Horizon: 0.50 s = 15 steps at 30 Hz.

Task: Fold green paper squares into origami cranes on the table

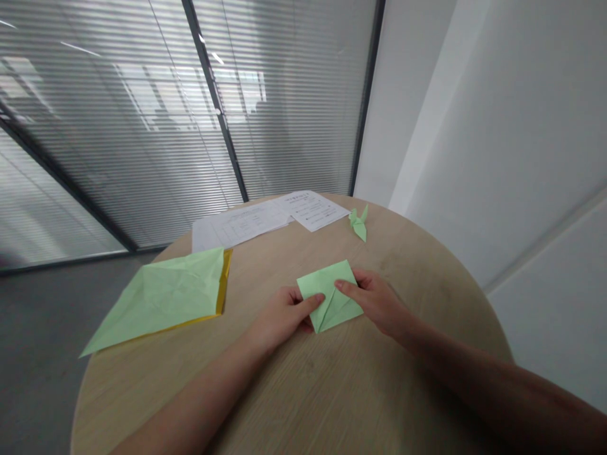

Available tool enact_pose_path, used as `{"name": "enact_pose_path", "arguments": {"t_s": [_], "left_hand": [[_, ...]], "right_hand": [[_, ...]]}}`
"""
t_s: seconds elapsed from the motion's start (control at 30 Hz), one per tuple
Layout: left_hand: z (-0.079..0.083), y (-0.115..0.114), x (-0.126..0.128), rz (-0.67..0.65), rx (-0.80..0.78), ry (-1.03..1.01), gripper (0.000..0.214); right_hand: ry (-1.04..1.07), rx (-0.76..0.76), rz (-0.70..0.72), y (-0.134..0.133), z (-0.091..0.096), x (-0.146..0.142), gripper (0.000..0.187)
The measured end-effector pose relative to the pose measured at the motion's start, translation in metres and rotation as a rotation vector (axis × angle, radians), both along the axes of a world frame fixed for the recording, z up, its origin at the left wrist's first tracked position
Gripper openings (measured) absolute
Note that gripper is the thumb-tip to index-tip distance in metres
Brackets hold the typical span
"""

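A folded light green sheet of paper is held between both hands, tilted a little, with slanting creases and flaps on its lower half. My left hand grips its left edge, thumb on top and the other fingers underneath. On the right edge, my right hand pinches the paper with its thumb across the upper face. Most fingers of both hands are hidden behind the sheet. Farther back on the right lies a small green origami figure, apart from the hands.
The round wooden table carries a large creased green sheet over a yellow one at left; its corner overhangs the edge. Printed white papers lie at the back. Beyond stand glass panels with blinds and a white wall.
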<state>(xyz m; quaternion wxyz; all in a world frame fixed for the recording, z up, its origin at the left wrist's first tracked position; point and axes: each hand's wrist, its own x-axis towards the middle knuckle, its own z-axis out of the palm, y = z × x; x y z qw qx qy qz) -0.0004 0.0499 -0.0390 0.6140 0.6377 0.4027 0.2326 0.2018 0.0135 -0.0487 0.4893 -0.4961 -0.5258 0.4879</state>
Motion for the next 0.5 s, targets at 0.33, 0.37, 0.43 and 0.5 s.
{"name": "enact_pose_path", "arguments": {"t_s": [0.33,0.37,0.43,0.5], "left_hand": [[0.007,-0.001,0.000,-0.009,0.134,-0.031,0.028],[0.007,-0.001,0.000,-0.006,0.136,-0.032,0.028],[0.006,-0.001,0.001,0.009,0.135,-0.037,0.028],[0.005,0.000,0.001,0.014,0.135,-0.028,0.027]], "right_hand": [[-0.027,-0.015,0.061,0.002,-0.011,0.000,0.028],[-0.024,-0.019,0.062,0.002,-0.011,0.000,0.028],[-0.015,-0.029,0.056,0.002,-0.011,-0.001,0.027],[0.014,-0.047,0.044,0.001,-0.010,-0.002,0.026]]}}
